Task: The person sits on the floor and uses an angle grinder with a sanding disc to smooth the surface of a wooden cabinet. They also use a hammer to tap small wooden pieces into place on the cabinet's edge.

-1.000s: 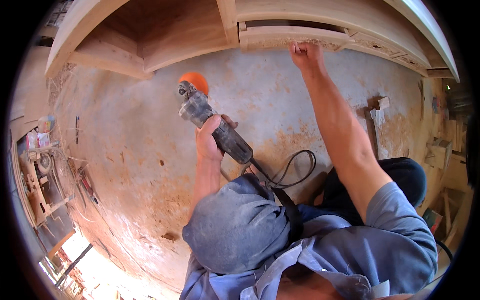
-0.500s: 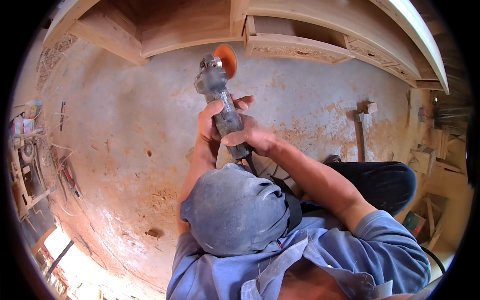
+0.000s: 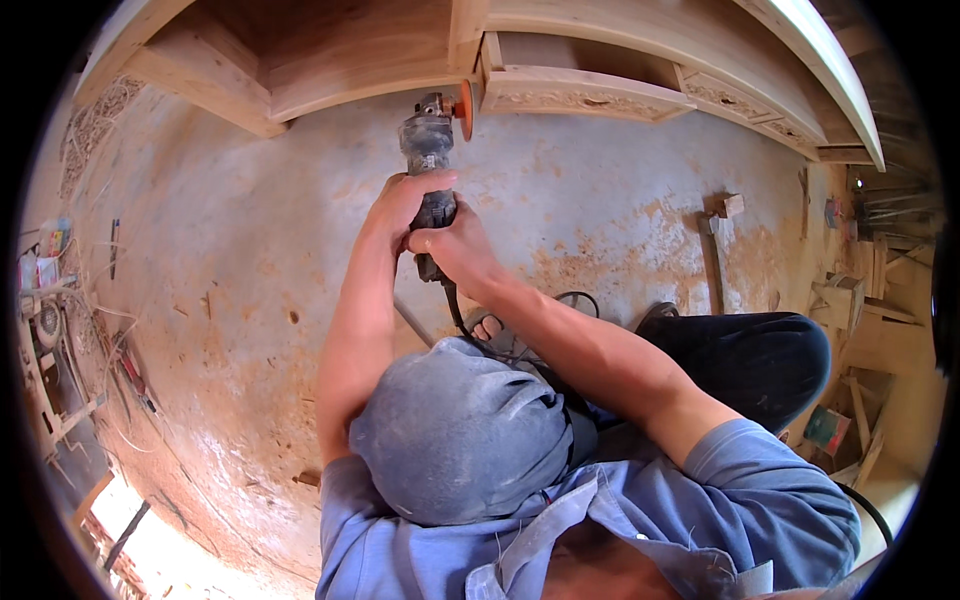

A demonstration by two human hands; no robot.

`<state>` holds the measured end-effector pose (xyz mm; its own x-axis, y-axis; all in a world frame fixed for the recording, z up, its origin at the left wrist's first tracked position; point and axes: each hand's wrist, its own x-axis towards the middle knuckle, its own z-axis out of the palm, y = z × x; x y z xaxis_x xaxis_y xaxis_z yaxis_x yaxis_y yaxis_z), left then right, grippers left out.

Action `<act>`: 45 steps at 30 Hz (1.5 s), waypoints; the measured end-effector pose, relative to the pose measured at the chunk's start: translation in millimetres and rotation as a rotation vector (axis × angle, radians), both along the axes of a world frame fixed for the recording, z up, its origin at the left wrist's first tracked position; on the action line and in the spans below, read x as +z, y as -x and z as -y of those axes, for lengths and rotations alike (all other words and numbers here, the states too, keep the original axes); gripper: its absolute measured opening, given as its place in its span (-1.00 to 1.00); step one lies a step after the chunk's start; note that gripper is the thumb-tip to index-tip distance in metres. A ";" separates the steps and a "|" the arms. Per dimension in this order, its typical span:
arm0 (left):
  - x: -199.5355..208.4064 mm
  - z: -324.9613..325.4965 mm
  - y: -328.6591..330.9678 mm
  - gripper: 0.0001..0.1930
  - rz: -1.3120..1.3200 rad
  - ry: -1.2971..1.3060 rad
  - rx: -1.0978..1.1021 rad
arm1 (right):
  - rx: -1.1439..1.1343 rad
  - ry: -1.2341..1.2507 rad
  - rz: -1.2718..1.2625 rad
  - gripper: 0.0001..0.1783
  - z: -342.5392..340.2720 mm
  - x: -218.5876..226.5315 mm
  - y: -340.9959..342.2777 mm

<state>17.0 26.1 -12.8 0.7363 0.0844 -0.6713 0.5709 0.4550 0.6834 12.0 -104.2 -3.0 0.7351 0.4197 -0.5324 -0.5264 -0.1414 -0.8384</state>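
Both my hands grip a grey angle grinder (image 3: pixel 427 140) with an orange disc (image 3: pixel 466 110) at its far end. My left hand (image 3: pixel 398 203) wraps the body behind the gear head, thumb across the top. Closer to me, my right hand (image 3: pixel 452 240) is closed round the rear part, where the black cord (image 3: pixel 455 305) leaves. The disc stands nearly edge-on beside the left end of a pulled-out wooden drawer (image 3: pixel 585 95) with a carved front. Its upper rim is close to the lower edge of the wooden cabinet (image 3: pixel 365 90); whether they touch, I cannot tell.
A hammer (image 3: pixel 712 255) and a small wood block (image 3: pixel 733 205) lie on the dusty concrete floor (image 3: pixel 230 230) at right. Wood offcuts (image 3: pixel 840 295) are piled along the right side. Tools, a pen (image 3: pixel 114 248) and wood shavings (image 3: pixel 95 130) lie at left.
The grinder has moved a little left and farther toward the cabinet, and its disc has turned more edge-on. Both arms stretch farther forward, still gripping it.
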 end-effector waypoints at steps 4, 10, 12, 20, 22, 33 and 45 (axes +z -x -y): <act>1.2 -0.4 -5.6 -0.68 0.010 -0.087 -0.041 | -0.075 -0.050 0.044 -0.73 -5.0 -8.4 1.3; 3.7 -5.5 -6.1 -0.70 0.022 -0.172 -0.129 | -0.057 0.045 0.013 -0.23 -6.3 -12.2 3.8; 6.9 -4.4 -3.9 -0.71 0.047 -0.184 -0.138 | -0.048 0.080 0.027 -0.20 -4.3 -9.5 8.3; -12.1 -9.5 -10.1 -0.69 0.032 -0.212 -0.141 | -0.040 0.011 0.006 -0.37 -8.3 -15.5 1.5; -8.4 -10.4 -10.2 -0.69 0.044 -0.254 -0.153 | -0.129 -0.037 0.045 -0.82 -12.2 -9.7 4.7; 21.2 33.1 16.6 -0.73 0.213 0.411 0.283 | 0.199 0.199 0.254 -0.21 33.0 26.2 -4.6; -26.6 87.1 -8.3 -0.86 0.164 0.624 0.388 | 0.368 0.263 0.152 -0.28 87.7 5.3 -49.6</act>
<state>25.3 -61.0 -39.4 0.8260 -0.0020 -0.5637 0.2041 0.9332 0.2957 61.6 -191.9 2.3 0.6405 0.5319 -0.5539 -0.2760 -0.5137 -0.8124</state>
